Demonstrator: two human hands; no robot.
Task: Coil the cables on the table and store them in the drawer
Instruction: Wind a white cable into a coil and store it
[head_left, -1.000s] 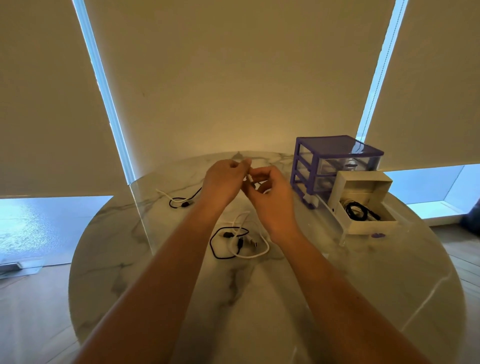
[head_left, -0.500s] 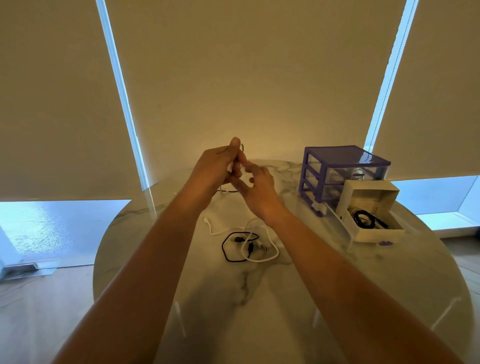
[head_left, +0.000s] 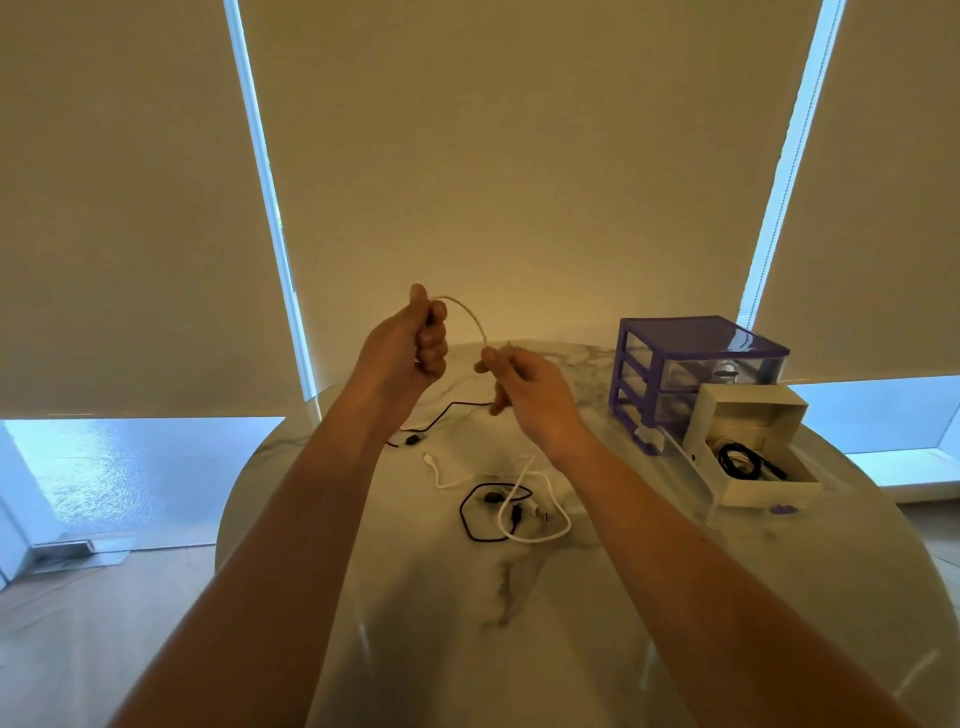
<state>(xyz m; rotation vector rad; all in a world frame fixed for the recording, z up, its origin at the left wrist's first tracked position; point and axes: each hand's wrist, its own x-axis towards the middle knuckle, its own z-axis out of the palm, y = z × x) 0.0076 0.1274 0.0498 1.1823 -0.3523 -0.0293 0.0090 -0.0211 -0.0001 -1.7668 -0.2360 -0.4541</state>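
Both hands are raised above the round marble table (head_left: 597, 623). My left hand (head_left: 410, 343) is closed in a fist around one end of a white cable (head_left: 467, 314), which arcs over to my right hand (head_left: 524, 389), where thumb and fingers pinch it. The cable's rest hangs down and lies in a loop on the table (head_left: 535, 512), crossing a small black cable loop (head_left: 480, 512). Another black cable (head_left: 441, 418) lies further back. A white drawer (head_left: 748, 457) stands pulled out of the purple drawer unit (head_left: 691, 374), with a coiled black cable (head_left: 743, 460) inside.
Roller blinds cover the windows behind the table. The drawer unit stands at the table's back right, its open drawer reaching towards the right edge. Wooden floor shows to the left and right of the table.
My hands have parted and risen: the left closed into a fist and lifted, the right drew away to the right, so a short arc of white cable now spans between them.
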